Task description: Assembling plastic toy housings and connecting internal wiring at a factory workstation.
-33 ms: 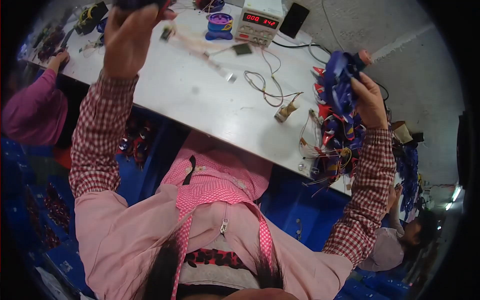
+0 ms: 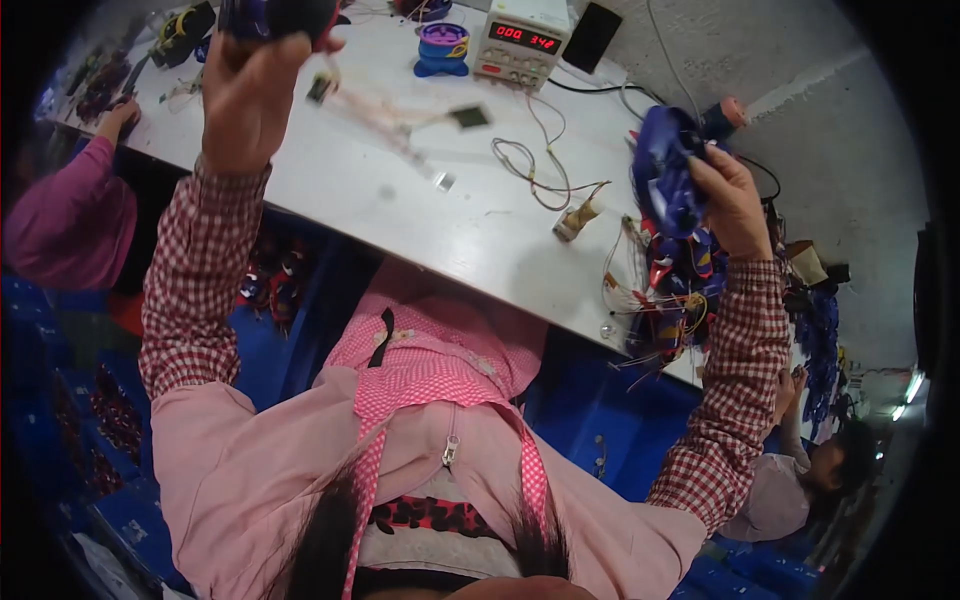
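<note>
My left hand (image 2: 245, 110), at the top left, is closed around a dark blue and red plastic shell (image 2: 280, 17), partly cut off by the view's edge. Thin wires (image 2: 375, 115) trail from it over the table, blurred, with a small dark square board (image 2: 469, 117) and a silvery end piece (image 2: 444, 181). On the right, my right hand (image 2: 738, 205) grips a blue plastic shell (image 2: 662, 160) with a hollow, curved form. It is held above a pile of blue and red plastic parts (image 2: 665, 255) with loose wires.
A power supply (image 2: 522, 42) with a red display stands at the back, between a blue and purple round holder (image 2: 442, 50) and a black phone (image 2: 593, 37). Its leads run to a small cylinder (image 2: 576, 220) on the white table (image 2: 440, 240). Co-workers sit left (image 2: 70, 220) and right (image 2: 775, 495).
The blue shell in my right hand has shifted a little left. My left hand has come slightly lower, and the board and silvery end on the wires have swung left and down.
</note>
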### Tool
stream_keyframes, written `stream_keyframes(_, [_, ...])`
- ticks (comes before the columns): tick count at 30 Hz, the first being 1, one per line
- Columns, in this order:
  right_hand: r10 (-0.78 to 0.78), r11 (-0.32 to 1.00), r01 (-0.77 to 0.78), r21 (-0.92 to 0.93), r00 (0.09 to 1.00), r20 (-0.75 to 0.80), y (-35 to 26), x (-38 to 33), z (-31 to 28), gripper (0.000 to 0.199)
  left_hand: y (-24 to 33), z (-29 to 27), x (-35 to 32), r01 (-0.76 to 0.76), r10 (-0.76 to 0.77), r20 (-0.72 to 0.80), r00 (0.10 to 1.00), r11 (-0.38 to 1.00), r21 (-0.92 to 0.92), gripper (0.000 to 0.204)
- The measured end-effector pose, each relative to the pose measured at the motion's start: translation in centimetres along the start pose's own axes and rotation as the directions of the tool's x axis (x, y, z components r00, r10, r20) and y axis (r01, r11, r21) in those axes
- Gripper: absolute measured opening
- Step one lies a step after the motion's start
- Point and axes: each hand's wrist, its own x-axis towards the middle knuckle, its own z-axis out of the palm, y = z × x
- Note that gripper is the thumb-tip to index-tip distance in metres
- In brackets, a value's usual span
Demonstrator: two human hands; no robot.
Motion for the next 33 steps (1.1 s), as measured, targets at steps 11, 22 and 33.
stream_keyframes(11, [0.342,0.88,-0.242,-0.408,0.92,0.193,11.6,3.1,12.7,0.024,-13.1,-5.5,-6.8,0.367,-0.321,-0.185,0.929,0.728,0.579,0.085])
stream_keyframes(22, [-0.413,0.482,0.303,-0.822,0.906,0.092,11.9,-0.1,15.0,0.036,-18.5,-9.3,-4.9,0.35,-0.266,-0.332,0.905,0.022,0.936,0.094])
stream_keyframes(33, [-0.161,0.908,-0.023,-0.419,0.903,-0.399,14.2,-1.7,9.8,0.032,-13.4,-4.7,-7.1,0.056,0.039,-0.07,0.997,0.278,0.959,0.071])
